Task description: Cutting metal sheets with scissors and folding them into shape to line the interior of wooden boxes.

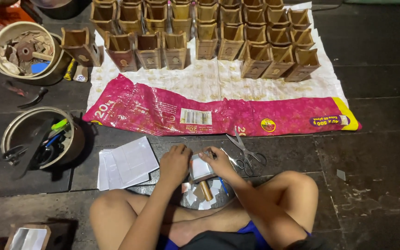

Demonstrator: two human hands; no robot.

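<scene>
The small silvery sheet (201, 167) sits between my hands over my crossed legs. My left hand (174, 163) curls over its near edge, hiding part of it; my right hand (218, 163) pinches the other side, its fingertips hard to make out. Scissors (245, 153) lie just beside.

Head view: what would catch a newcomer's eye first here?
The long bright pink plastic sack spread flat across the dark floor stands out most, with rows of small brown wooden box-like pieces standing on its white part behind. In front, the left hand and right hand hold a small shiny silver sheet, steel scissors lying just right.
</scene>
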